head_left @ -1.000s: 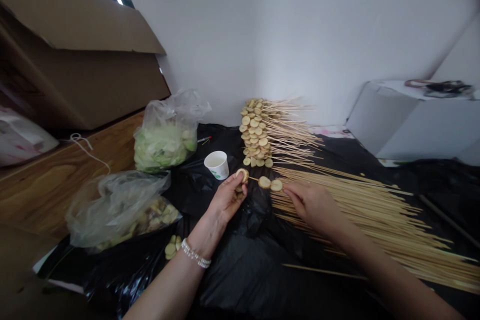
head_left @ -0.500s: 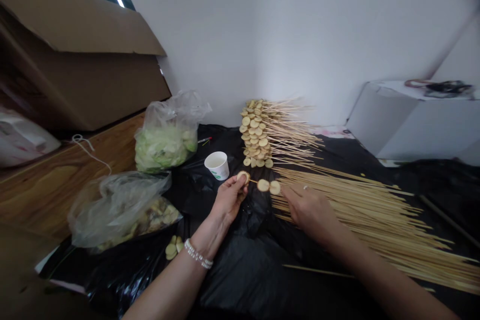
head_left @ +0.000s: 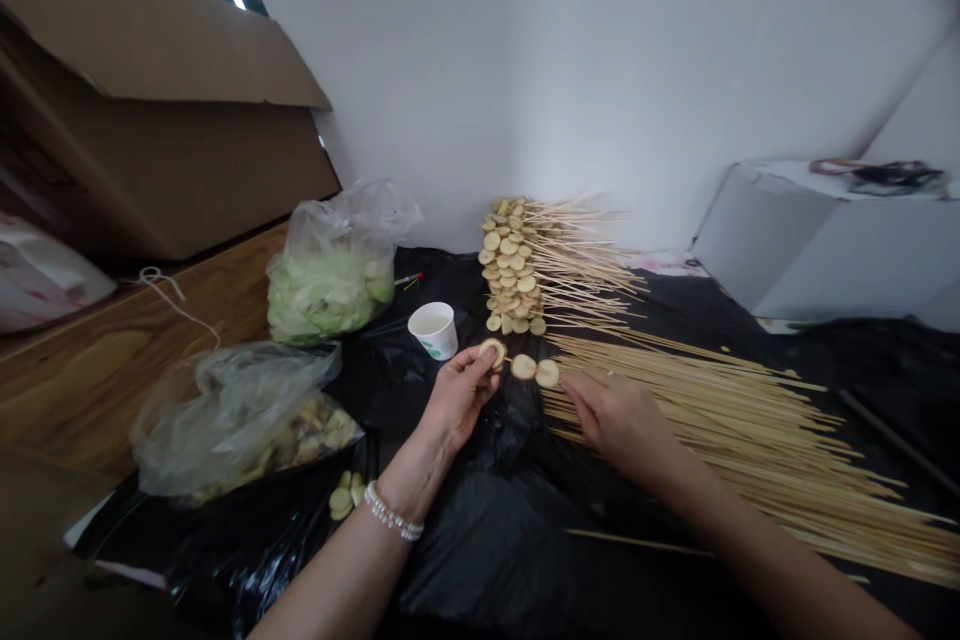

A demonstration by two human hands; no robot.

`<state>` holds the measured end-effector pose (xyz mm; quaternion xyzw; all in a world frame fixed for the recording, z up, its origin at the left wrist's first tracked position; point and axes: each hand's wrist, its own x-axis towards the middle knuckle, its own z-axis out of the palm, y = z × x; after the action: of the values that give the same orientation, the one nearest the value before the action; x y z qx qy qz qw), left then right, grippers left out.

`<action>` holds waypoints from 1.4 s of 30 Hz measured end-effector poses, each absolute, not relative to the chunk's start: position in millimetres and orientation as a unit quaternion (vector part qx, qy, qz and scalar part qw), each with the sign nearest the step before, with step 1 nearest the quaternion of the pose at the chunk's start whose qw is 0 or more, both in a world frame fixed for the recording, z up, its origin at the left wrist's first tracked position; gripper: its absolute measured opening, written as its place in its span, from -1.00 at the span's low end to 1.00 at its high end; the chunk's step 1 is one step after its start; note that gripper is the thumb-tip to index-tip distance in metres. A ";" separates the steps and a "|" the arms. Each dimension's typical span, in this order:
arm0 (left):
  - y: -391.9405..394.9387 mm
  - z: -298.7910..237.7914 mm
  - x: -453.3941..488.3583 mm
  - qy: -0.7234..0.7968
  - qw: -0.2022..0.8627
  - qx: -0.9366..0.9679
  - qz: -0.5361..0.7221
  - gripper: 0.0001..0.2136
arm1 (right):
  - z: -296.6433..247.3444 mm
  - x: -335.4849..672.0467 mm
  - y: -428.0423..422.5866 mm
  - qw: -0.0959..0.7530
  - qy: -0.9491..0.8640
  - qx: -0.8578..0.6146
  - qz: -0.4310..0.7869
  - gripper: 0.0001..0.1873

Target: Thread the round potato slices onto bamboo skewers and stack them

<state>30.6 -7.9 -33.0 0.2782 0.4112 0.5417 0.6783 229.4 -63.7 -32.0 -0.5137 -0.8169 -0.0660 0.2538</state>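
Between thumb and fingers, my left hand (head_left: 459,392) pinches a round pale slice (head_left: 493,352), potato by its look, at the tip of a wooden skewer. Two more slices (head_left: 535,371) are threaded on that skewer, close to my right hand (head_left: 611,415). The right fingers are closed round the skewer's shaft, which they mostly hide. Just beyond my hands lies a stack of filled skewers (head_left: 512,265), slices on the left and sticks pointing right. Bare skewers (head_left: 735,430) spread beneath and beside my right forearm. A few loose slices (head_left: 346,495) lie near my left wrist.
A white paper cup (head_left: 433,331) stands left of the stack. Two clear bags, one with green vegetable pieces (head_left: 330,290) and one with pale pieces (head_left: 315,430), sit at left on black plastic sheeting (head_left: 480,540). A cardboard box (head_left: 165,160) and a white box (head_left: 832,240) flank the wall.
My left hand has moved slightly right with its slice, narrowing the gap to the two threaded slices. My right hand has barely shifted.
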 end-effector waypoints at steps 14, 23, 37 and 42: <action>-9.0 -38.2 32.5 0.400 0.682 0.276 0.546 -0.75 | -35.3 226.2 -65.4 0.234 -0.821 -0.516 -0.073 -0.68; -13.9 -37.7 40.7 0.422 0.670 0.280 0.543 -0.68 | -39.0 223.3 -64.2 0.224 -0.824 -0.517 -0.069 -0.71; -29.8 -37.7 48.7 0.387 0.658 0.492 0.419 -0.76 | -25.9 258.2 -43.5 0.300 -0.765 -0.570 -0.023 -0.72; -35.3 -47.6 50.9 0.345 0.639 0.648 0.231 -0.73 | -17.6 296.6 -32.0 0.349 -0.712 -0.610 -0.006 -0.72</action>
<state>50.9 -35.3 -47.6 0.6479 0.3447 0.2313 0.6387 296.6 -32.0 -17.6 -0.6096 -0.7117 -0.0062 0.3489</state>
